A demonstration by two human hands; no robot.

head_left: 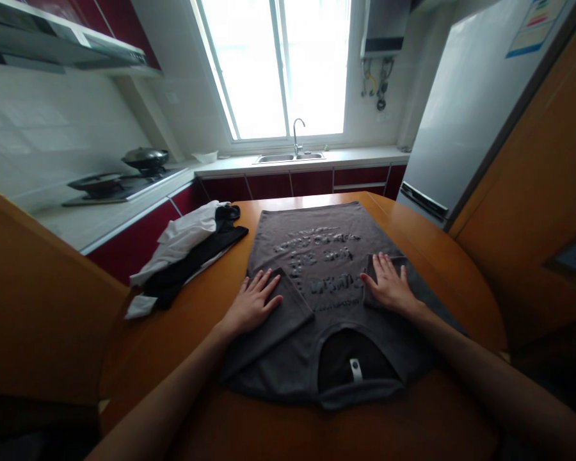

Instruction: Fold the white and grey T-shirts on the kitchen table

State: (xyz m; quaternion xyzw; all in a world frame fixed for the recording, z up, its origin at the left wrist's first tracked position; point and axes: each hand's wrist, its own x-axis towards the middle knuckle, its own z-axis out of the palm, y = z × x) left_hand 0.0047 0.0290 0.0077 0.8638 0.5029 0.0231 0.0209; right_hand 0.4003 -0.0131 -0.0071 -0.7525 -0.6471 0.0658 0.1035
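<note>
A dark grey T-shirt [278,358] with raised shiny lettering lies spread on the wooden table [427,250], its collar and white label nearest to me. Both sleeves are folded inward over the front. My left hand [254,302] lies flat on the left sleeve, fingers spread. On the right sleeve rests my right hand [391,287], its fingers also stretched out and holding nothing.
White and black clothes [187,250] lie in a heap at the table's left edge. Beyond are a stove with a lidded pan [145,158], a sink [276,157] with a tap below the window, and a grey fridge [454,109] at right.
</note>
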